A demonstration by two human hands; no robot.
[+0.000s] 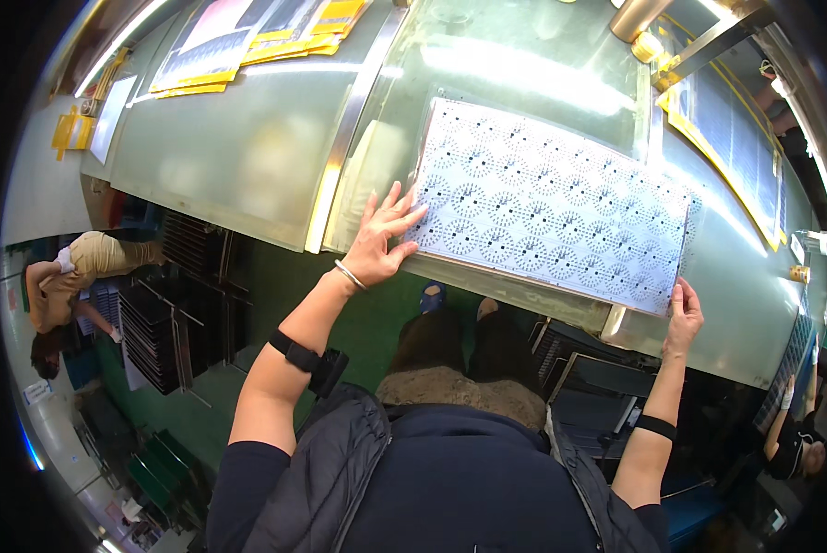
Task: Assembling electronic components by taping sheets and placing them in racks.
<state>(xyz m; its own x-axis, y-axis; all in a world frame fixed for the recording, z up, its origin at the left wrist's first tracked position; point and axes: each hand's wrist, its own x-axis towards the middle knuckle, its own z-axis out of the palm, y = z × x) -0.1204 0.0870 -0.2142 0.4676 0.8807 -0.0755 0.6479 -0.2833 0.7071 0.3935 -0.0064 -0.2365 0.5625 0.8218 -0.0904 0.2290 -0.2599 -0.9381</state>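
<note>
Green tabletop [736, 318] bears a radial-patterned panel [552, 207] at one o'clock; left grip [383, 240], spread open, touches its eight-o'clock edge, right grip [684, 318] pinches its four-o'clock corner: apparently steadying, any shift needing even handling

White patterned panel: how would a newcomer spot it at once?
On the pale green worktable, look between the person's left hand and right hand. The white patterned panel is the slanted rectangle there. Unlike the yellow-edged sheets at upper left, it carries rows of dark radiating circles.
</note>
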